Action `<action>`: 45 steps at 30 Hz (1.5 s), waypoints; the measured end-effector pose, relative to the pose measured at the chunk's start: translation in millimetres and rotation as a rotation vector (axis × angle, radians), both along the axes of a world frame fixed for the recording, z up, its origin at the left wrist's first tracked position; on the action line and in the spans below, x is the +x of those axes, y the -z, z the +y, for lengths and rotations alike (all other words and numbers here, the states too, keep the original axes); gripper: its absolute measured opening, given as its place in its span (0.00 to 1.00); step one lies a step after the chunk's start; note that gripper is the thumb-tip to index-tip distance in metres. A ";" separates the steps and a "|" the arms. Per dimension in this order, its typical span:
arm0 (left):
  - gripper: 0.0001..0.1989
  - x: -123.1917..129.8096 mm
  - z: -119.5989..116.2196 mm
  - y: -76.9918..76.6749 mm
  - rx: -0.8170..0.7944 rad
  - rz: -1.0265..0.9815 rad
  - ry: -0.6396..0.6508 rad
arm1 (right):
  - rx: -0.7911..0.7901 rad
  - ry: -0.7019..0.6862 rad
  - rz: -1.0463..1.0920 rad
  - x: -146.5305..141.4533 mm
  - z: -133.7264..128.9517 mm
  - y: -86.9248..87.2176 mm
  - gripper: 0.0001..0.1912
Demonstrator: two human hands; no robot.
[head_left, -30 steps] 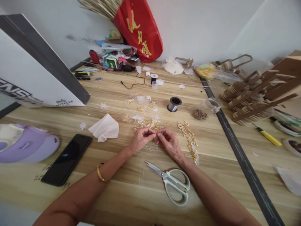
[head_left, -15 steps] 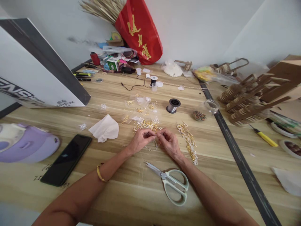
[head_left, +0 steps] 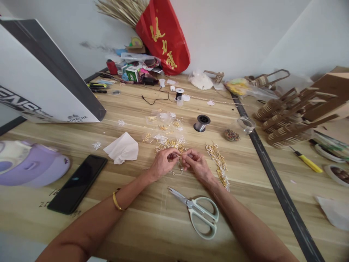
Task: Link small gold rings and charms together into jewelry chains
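My left hand point(head_left: 163, 161) and my right hand point(head_left: 196, 163) meet at the fingertips over the table, both in a closed pinch. What lies between the fingers is too small to name, though a gold glint shows there. Just below them a thin silvery beaded chain point(head_left: 177, 173) lies in a loose curve; whether it joins the fingers I cannot tell. Beyond the hands spreads a heap of small gold and silver beads and findings point(head_left: 169, 143). Gold and silver chains point(head_left: 219, 162) lie right of my right hand. Scissors with pale green handles point(head_left: 195, 211) rest nearer to me, blades slightly apart.
A wire spool point(head_left: 201, 123) stands behind the beads, with a jar of coloured beads point(head_left: 231, 135) on its side at right. At left are a crumpled tissue point(head_left: 122, 148), a phone point(head_left: 77, 185) and a large box point(head_left: 46, 80). Small woven baskets point(head_left: 289, 116) stand at far right.
My fingertips have shifted slightly, both hands staying close together in a pinch. The whole view has moved a little; the things on the table lie as before.
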State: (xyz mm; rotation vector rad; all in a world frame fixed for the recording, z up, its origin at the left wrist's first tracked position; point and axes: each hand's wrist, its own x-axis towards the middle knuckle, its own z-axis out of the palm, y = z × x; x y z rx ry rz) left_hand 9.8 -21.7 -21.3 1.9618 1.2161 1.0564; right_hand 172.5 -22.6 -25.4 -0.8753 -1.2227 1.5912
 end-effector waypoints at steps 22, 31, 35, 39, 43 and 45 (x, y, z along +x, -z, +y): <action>0.04 -2.1 -0.7 -4.9 0.094 0.114 0.045 | -0.011 -0.058 0.008 0.1 -0.5 -6.7 0.11; 0.05 -2.0 -0.9 -15.2 -0.121 -0.027 0.075 | 0.044 0.025 -0.086 -0.2 -2.3 -7.2 0.13; 0.05 -1.4 0.0 -13.0 -0.225 -0.106 0.133 | 0.098 0.075 -0.182 -0.1 -4.4 -5.7 0.14; 0.05 -0.7 0.3 -13.4 -0.272 -0.136 0.134 | 0.159 0.153 -0.289 -1.5 -8.1 -5.9 0.12; 0.05 -0.3 0.0 -13.8 -0.286 -0.148 0.128 | 0.162 0.142 -0.278 -2.4 -8.9 -6.1 0.12; 0.04 -0.2 0.1 -13.5 -0.289 -0.154 0.117 | 0.134 0.114 -0.229 -2.1 -7.6 -5.5 0.12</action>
